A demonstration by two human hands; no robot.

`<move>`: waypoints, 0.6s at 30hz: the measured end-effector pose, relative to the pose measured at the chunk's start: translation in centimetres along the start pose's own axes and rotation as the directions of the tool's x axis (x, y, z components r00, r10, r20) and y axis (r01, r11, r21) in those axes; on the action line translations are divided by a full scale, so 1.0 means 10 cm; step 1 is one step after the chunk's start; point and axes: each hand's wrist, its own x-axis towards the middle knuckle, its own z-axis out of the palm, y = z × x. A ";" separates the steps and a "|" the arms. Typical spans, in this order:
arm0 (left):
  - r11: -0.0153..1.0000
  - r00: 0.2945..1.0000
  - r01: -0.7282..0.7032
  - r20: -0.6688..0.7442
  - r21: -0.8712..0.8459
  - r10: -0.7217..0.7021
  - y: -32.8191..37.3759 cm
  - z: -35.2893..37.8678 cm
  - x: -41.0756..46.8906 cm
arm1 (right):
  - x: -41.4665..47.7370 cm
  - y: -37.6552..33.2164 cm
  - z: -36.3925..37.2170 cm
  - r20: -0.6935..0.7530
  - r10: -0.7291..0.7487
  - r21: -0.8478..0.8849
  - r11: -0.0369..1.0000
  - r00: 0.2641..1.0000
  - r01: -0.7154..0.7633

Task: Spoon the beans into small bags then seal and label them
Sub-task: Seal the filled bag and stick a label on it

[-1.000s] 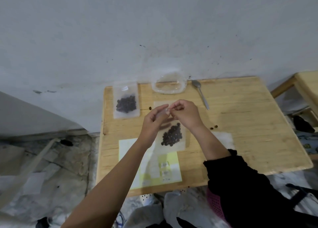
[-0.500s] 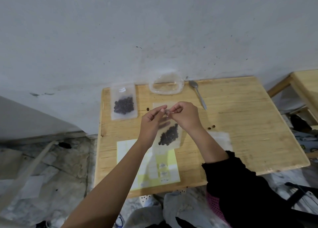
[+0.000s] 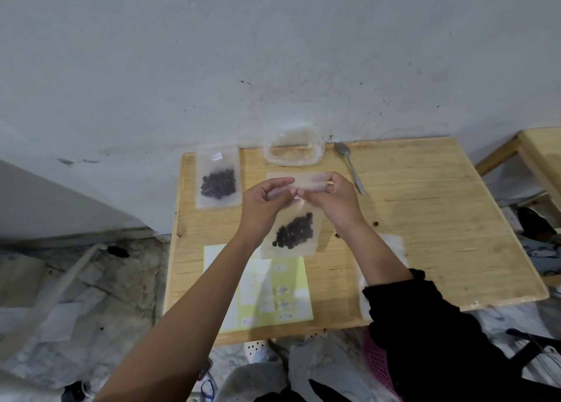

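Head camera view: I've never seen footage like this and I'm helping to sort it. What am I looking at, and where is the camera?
There is no machine here. A person wears one wide-angle camera on the head, looking forward and down, so both arms reach in from the bottom of the picture. The left hand and the right hand pinch the top edge of a small bag of dark beans, apparently pressing it closed. On the wooden table lie a second filled bag with a small label, a clear plastic container, a spoon, a yellow-green label sheet and a few loose beans.
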 end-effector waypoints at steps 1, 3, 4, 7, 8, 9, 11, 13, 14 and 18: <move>1.000 1.000 -0.007 0.000 0.023 0.007 0.01 0.02 0.01 | 0.01 0.00 -0.02 0.008 0.001 0.007 1.000 1.000 -0.001; 0.998 1.000 -0.015 0.000 0.053 0.015 0.04 0.07 0.02 | 0.04 0.01 -0.06 0.017 -0.008 0.000 1.000 1.000 0.008; 0.998 1.000 -0.014 -0.002 0.062 0.015 0.05 0.09 0.02 | 0.05 0.01 -0.08 0.012 -0.015 -0.015 1.000 1.000 0.015; 0.997 1.000 -0.008 -0.013 0.077 0.009 0.09 0.19 0.02 | 0.07 -0.02 -0.17 -0.013 -0.053 -0.052 0.997 0.999 0.052; 0.997 1.000 -0.008 -0.020 0.077 0.009 0.09 0.21 0.02 | 0.07 -0.03 -0.20 -0.012 -0.068 -0.059 0.996 0.998 0.067; 0.997 1.000 -0.007 -0.027 0.075 0.009 0.10 0.24 0.02 | 0.07 -0.05 -0.23 -0.003 -0.077 -0.059 0.995 0.997 0.076; 0.998 0.999 -0.001 -0.037 0.068 0.004 0.13 0.28 0.02 | 0.08 -0.08 -0.29 0.034 -0.062 -0.016 0.998 0.997 0.063; 0.998 0.999 0.002 -0.040 0.055 0.000 0.16 0.32 0.03 | 0.09 -0.12 -0.36 0.083 -0.024 0.057 0.998 0.996 0.020; 0.999 0.999 0.001 -0.040 0.045 0.001 0.18 0.34 0.03 | 0.10 -0.15 -0.39 0.106 -0.015 0.074 0.997 0.994 0.007; 0.999 0.998 -0.021 -0.061 0.042 0.023 0.25 0.42 0.02 | 0.11 -0.28 -0.46 0.146 -0.044 0.051 0.998 0.988 0.037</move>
